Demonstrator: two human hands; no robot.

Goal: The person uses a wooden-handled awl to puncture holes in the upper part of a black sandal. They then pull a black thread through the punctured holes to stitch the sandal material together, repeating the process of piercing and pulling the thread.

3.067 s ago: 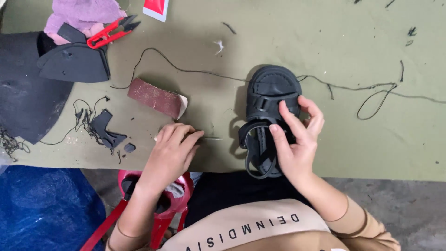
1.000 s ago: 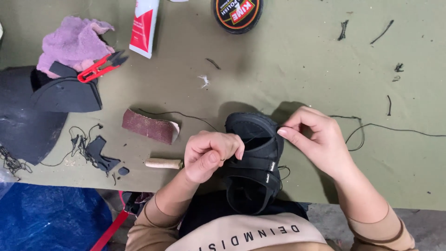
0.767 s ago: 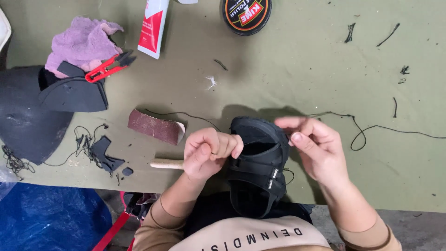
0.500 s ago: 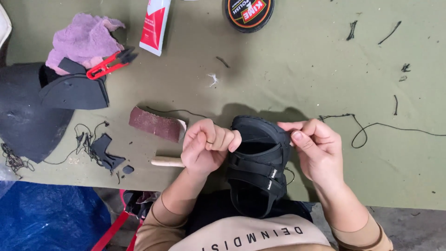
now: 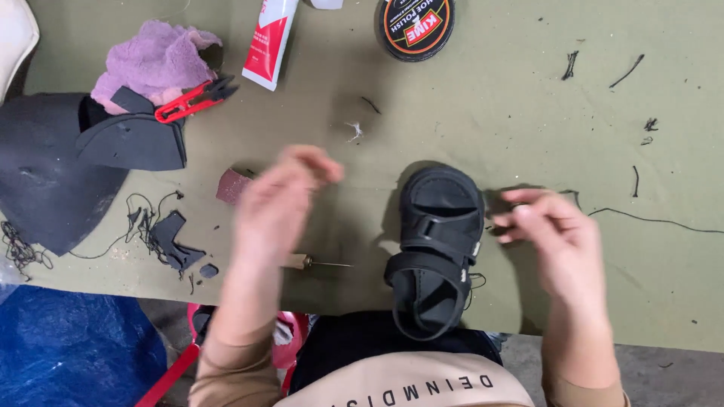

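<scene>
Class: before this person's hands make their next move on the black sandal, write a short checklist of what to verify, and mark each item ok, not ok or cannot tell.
1. Black sandal lies flat on the table, heel over the edge: ok.
2. Left hand is free of tools: cannot tell, blurred.
3. Right hand pinches the black thread: cannot tell.
4. Awl lies within reach beside the sandal: ok.
5. Red snips are clear of both hands: ok.

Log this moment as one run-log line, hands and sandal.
left hand: blurred, raised above awl, empty | right hand: beside black sandal, pinching thread | sandal: flat on table
</scene>
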